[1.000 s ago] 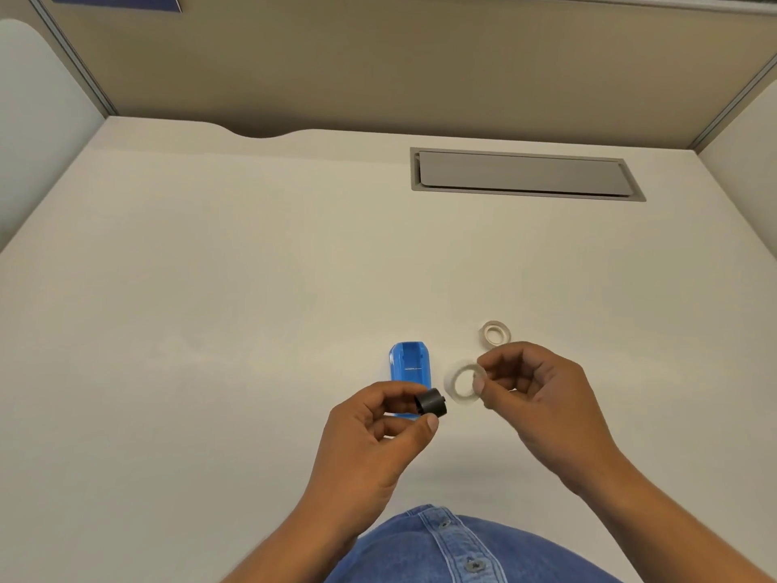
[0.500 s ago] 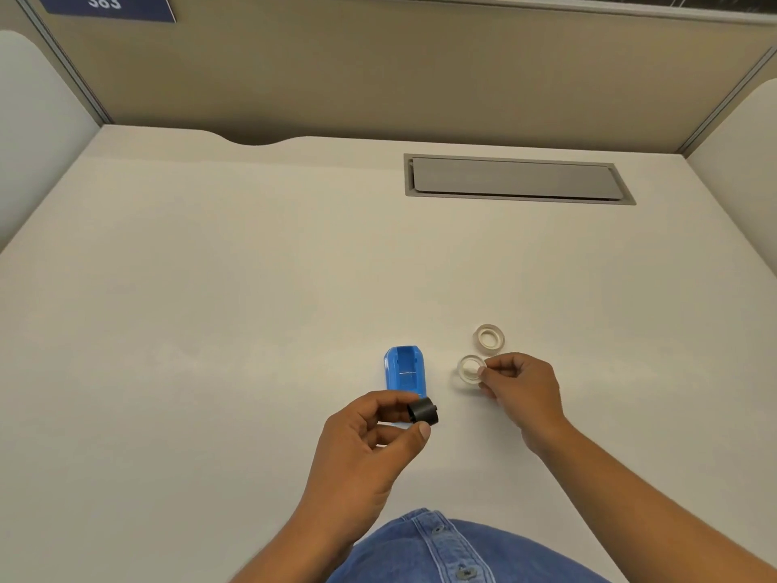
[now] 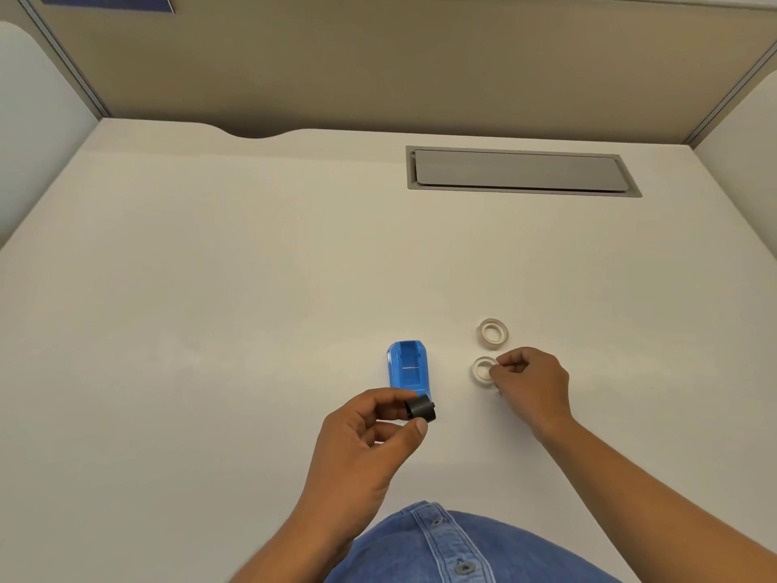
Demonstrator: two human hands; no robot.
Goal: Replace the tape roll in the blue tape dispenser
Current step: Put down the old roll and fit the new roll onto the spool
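The blue tape dispenser (image 3: 408, 366) lies on the desk with its open cavity facing up and no roll in it. Just in front of it, my left hand (image 3: 366, 443) pinches a small black spool core (image 3: 420, 408) between thumb and fingers, above the desk. To the dispenser's right, a whitish tape ring (image 3: 482, 369) lies flat on the desk. My right hand (image 3: 529, 382) has its curled fingertips pinched on that ring's right edge. A second whitish tape ring (image 3: 492, 332) lies flat just beyond the first, untouched.
A grey recessed cable flap (image 3: 517, 170) sits in the desk at the back right. Partition walls (image 3: 378, 56) close off the back and both sides. My blue denim shirt (image 3: 454, 549) fills the bottom edge.
My right hand moved the tape ring away from the black core and down onto the desk, right of the dispenser. My left hand has barely moved with the core.
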